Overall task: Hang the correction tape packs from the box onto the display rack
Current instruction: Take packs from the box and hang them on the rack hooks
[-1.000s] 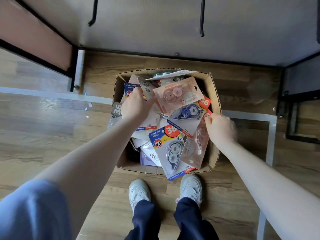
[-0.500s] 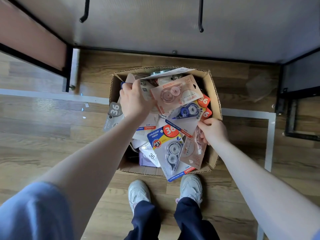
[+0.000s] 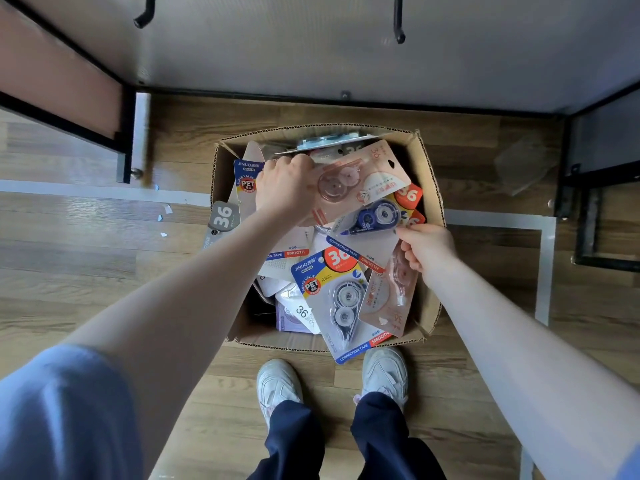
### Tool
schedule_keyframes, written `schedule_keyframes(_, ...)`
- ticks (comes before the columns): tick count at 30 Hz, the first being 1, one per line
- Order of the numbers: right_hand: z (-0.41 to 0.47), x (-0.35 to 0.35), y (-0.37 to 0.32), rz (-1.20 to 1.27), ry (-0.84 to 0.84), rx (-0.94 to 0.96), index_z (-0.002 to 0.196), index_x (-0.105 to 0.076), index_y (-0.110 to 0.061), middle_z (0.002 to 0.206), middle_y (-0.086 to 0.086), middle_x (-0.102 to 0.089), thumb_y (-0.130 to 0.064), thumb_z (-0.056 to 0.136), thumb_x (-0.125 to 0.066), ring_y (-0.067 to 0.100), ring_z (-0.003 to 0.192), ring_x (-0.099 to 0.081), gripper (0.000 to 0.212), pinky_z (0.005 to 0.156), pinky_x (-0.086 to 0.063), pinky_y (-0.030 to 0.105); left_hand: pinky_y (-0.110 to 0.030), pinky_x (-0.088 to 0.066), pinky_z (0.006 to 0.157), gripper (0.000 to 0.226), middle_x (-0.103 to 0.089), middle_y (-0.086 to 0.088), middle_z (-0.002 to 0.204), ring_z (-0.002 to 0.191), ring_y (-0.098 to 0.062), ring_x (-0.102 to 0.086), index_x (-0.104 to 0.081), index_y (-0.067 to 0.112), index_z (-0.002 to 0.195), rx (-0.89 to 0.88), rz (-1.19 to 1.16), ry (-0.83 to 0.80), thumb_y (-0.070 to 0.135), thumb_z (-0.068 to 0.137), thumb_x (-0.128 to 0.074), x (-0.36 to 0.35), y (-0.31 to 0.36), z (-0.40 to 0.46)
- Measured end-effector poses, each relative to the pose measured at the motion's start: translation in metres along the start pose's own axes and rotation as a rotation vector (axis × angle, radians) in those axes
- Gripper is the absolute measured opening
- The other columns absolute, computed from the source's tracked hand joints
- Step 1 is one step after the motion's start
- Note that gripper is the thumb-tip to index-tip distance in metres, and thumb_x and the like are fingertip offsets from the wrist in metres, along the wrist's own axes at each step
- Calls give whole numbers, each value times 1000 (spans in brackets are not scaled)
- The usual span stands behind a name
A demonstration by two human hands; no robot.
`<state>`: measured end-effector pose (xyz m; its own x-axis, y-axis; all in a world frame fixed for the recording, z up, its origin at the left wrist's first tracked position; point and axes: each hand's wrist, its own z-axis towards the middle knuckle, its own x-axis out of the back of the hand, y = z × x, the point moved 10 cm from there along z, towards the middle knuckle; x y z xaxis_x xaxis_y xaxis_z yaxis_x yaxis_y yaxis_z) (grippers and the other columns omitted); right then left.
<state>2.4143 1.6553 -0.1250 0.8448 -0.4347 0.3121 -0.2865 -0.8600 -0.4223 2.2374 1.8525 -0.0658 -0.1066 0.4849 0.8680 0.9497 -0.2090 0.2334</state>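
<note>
1. Left hand (image 3: 285,192): fingers curled over the left end of a pink correction tape pack (image 3: 360,180), gripping it; pack tilted, its hang-hole end pointing toward the far right corner of the box.
2. Right hand (image 3: 427,247): thumb and fingertips pinching the right edge of a pack with a dark blue dispenser (image 3: 372,220); remaining fingers curled, overlapping a second pink pack (image 3: 391,296) lying against the right wall below.
3. Blue-and-yellow pack (image 3: 337,299): face up near the front of the pile, marked "36" and "PET", its lower corner jutting over the near rim.
4. Grey "36" pack (image 3: 221,218): leaning over the left wall, partly outside.
5. Cardboard box (image 3: 431,188): open, flaps upright, set on the wooden floor (image 3: 86,271) and filled with loose, overlapping packs.
6. Display rack (image 3: 311,57): pale back panel beyond the box, black frame along its base; two black hooks, left hook (image 3: 143,15) and right hook (image 3: 399,22), projecting from the panel, bare in the visible part.
7. White shoes (image 3: 278,386): just beside the near wall of the box, dark trouser legs below.
</note>
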Motion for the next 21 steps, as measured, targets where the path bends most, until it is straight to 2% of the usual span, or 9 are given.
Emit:
schedule_keyframes(3, -4, 0, 1, 6, -5, 26, 75, -61, -11, 59, 1, -49, -15, 88, -63, 10, 46, -38, 13, 40, -30, 17, -41, -48, 88, 37, -62, -9, 117, 105, -28, -55, -54, 13, 122, 51, -109, -116, 25, 87, -58, -7, -7, 4)
schedule_keyframes(5, -8, 0, 0, -10, -6, 61, 71, -58, -11, 66, 3, -55, -14, 89, -61, 11, 51, -47, 18, 51, -40, 21, -37, -53, 80, 37, -63, -7, 115, 96, -23, -59, -57, 12, 123, 37, -184, -201, 22, 88, -58, -6, -3, 0)
schedule_keyframes(8, -18, 1, 8, 156, -19, 12, 72, -57, -8, 86, 14, -64, -6, 86, -62, 22, 76, -64, 15, 69, -54, 30, -29, -52, 69, 31, -61, -3, 107, 85, -18, -58, -59, 10, 120, -8, -327, -313, 11, 90, -54, 1, 7, -19)
schedule_keyframes(10, -27, 1, 14, 289, -36, -25, 73, -55, -6, 87, 17, -64, 2, 84, -62, 27, 84, -65, 15, 68, -56, 28, -24, -49, 64, 31, -58, -2, 101, 84, -16, -57, -58, 10, 118, 11, -382, -406, 4, 88, -53, 1, 3, -36)
schedule_keyframes(13, -42, 6, 20, 348, -47, -36, 76, -55, -8, 86, 16, -64, 9, 79, -62, 28, 82, -65, 19, 61, -56, 25, -20, -42, 64, 20, -58, -2, 92, 79, -13, -51, -61, 8, 106, 83, -342, -509, 4, 87, -54, -2, -19, -61)
schedule_keyframes(15, -48, 10, 27, 301, -61, -51, 82, -55, -16, 91, 13, -64, 12, 77, -60, 26, 83, -65, 29, 63, -54, 29, -21, -40, 63, 15, -59, -5, 85, 71, -14, -48, -62, 5, 99, 176, -350, -536, 8, 86, -54, -6, -39, -76)
schedule_keyframes(17, -48, 12, 37, 200, -86, -70, 89, -54, -18, 97, 12, -64, 12, 76, -56, 24, 85, -64, 32, 63, -52, 30, -24, -38, 62, 21, -57, -11, 84, 70, -18, -45, -61, -2, 101, 255, -336, -566, 9, 84, -53, -13, -58, -89)
schedule_keyframes(19, -45, 14, 42, 98, -85, -88, 99, -54, -15, 101, 11, -64, 8, 75, -53, 24, 88, -63, 33, 64, -50, 30, -24, -38, 59, 21, -55, -10, 81, 69, -18, -45, -61, -2, 99, 301, -288, -618, 7, 83, -51, -22, -71, -98)
schedule_keyframes(21, -41, 19, 40, 55, -22, -106, 101, -55, -8, 96, 14, -64, -3, 79, -50, 24, 84, -63, 23, 69, -52, 32, -24, -38, 56, 20, -55, -10, 78, 69, -19, -47, -61, -1, 97, 329, -246, -642, 6, 83, -49, -27, -79, -100)
